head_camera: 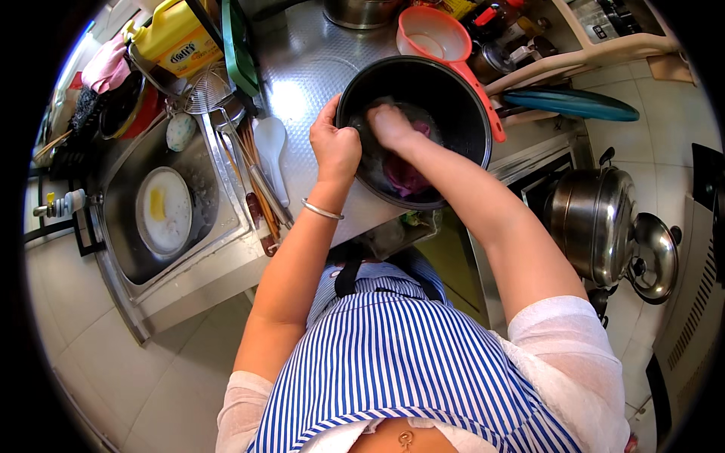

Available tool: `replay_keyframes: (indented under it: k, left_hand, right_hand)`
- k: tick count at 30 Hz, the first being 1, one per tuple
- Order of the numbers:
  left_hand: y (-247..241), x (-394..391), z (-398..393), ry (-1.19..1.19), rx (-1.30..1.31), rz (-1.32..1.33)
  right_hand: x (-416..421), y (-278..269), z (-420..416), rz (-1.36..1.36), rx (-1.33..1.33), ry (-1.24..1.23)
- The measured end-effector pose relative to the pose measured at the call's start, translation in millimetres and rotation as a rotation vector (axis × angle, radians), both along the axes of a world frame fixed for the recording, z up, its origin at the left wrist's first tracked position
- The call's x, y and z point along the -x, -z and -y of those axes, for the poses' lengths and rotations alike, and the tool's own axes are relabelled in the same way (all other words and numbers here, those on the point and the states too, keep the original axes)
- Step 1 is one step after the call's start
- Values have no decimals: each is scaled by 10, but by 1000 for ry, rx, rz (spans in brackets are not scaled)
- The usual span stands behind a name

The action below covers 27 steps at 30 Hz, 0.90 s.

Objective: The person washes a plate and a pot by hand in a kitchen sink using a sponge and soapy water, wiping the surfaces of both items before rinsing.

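A dark inner cooking pot (453, 93) stands tilted at the front of the steel counter, its opening facing me. My left hand (335, 139) grips its rim on the left side, thumb folded over the edge. Inside the pot is my right hand (389, 125), against the left part of the inner wall; its fingers are blurred, and whether they hold anything is unclear. A wet purple-pink cloth (406, 174) lies in the pot beneath my right wrist, partly covered by the forearm. Some cloudy liquid shows around it.
Left of the pot are a white rice paddle (271, 148), chopsticks, and a steel sink (209, 164) holding a sudsy bowl (164, 232) with a yellow sponge (158, 204). Behind the pot sits a red-handled plastic ladle (435, 28). A steel stockpot (589, 226) stands at right.
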<state>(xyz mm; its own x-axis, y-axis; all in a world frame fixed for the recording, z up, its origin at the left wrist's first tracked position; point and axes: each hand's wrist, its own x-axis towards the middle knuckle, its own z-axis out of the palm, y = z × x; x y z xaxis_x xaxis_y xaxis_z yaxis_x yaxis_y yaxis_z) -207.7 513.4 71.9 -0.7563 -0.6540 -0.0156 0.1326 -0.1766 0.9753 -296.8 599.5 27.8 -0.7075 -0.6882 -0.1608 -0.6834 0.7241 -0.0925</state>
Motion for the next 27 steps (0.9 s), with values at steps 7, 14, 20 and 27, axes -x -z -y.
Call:
replay_keyframes:
  k: [7,14,20,27]
  left_hand:
    - [-36,-74,-30,19,-37,29]
    - [-8,-114,-85,-77,83,-22]
    - [-31,-153,-89,-38,60,-20]
    - [-71,-165,-78,-19,59,7]
  right_hand:
    - [19,-5,78,-42,39,-32]
    - [-61,20,50,6,-44,-111]
    - [-39,-9,106,-42,-36,-101]
    - [-204,142,49,-37,-8,-217]
